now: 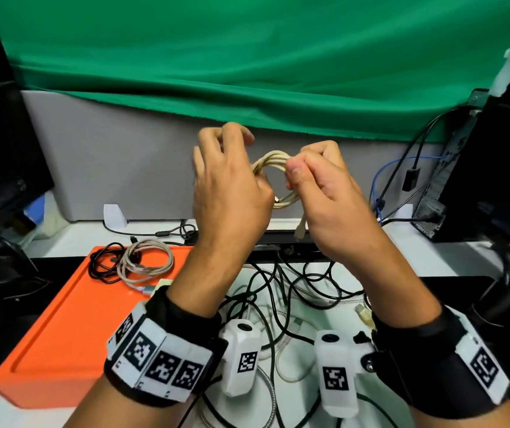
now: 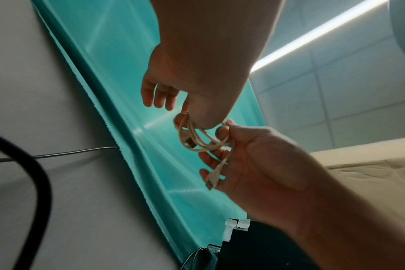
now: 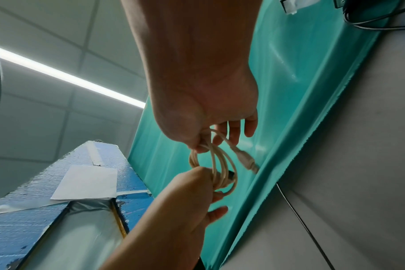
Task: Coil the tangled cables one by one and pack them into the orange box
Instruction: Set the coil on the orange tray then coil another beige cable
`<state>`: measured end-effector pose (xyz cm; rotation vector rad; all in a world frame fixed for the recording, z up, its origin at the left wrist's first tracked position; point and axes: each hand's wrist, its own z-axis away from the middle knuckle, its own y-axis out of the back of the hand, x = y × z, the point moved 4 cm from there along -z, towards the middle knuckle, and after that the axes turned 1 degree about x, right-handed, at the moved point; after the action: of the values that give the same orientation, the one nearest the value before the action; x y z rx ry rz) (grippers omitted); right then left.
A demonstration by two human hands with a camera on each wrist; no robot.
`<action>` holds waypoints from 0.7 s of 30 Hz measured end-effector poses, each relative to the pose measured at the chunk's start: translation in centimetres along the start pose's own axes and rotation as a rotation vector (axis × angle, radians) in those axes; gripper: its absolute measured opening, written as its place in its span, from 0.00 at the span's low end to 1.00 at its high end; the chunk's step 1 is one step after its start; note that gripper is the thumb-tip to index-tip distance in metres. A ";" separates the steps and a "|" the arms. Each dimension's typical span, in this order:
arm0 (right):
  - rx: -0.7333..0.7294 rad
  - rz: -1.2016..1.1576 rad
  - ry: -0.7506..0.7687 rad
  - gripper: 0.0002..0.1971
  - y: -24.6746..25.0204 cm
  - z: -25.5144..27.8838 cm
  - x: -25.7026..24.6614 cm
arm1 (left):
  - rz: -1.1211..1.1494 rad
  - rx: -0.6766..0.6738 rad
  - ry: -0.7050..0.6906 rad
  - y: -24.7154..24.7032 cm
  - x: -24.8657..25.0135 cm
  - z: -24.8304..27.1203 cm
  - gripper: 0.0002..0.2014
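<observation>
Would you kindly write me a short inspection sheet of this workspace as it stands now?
Surface: white desk, largely covered.
Job's things: orange box holds a black coil and a grey coil; cream cable, coiled, held above the desk.
Clutter: nothing seen beyond cables.
Hands: left hand and right hand both grip the cream coil, a plug dangling.
Cables: tangled pile, black and white, still loose.
Surroundings: green cloth, grey partition, computer tower.
</observation>
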<state>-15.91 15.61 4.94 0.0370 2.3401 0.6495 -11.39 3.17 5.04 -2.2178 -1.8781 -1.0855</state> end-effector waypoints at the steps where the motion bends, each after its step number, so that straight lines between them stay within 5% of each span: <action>1: -0.008 -0.003 -0.002 0.16 0.0 0.0 0.1 | 0.033 0.005 -0.050 -0.1 -0.1 -0.2 0.15; 3: -0.021 -0.017 -0.005 0.16 0.0 -0.1 0.0 | 0.273 -0.025 -0.083 -0.3 -0.1 -0.4 0.18; 8: -0.068 -0.065 -0.007 0.16 1.0 0.1 -0.8 | 0.966 -0.296 0.213 -0.7 0.4 -0.5 0.18; 12: -0.066 -0.068 -0.027 0.18 2.2 -0.1 -0.3 | 1.027 -0.523 0.076 -0.5 0.2 -0.8 0.10; 19: -0.149 -0.114 -0.071 0.20 2.2 -0.1 -0.3 | 0.492 -0.304 -0.281 1.3 1.1 -0.6 0.05; 21: -0.142 -0.136 -0.085 0.20 2.3 -0.1 -0.3 | 0.751 -0.401 -0.161 1.2 1.1 -0.6 0.08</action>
<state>-16.08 17.47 6.25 -0.1547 2.1881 0.7293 -10.59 3.55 6.55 -2.9039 -0.7187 -1.2009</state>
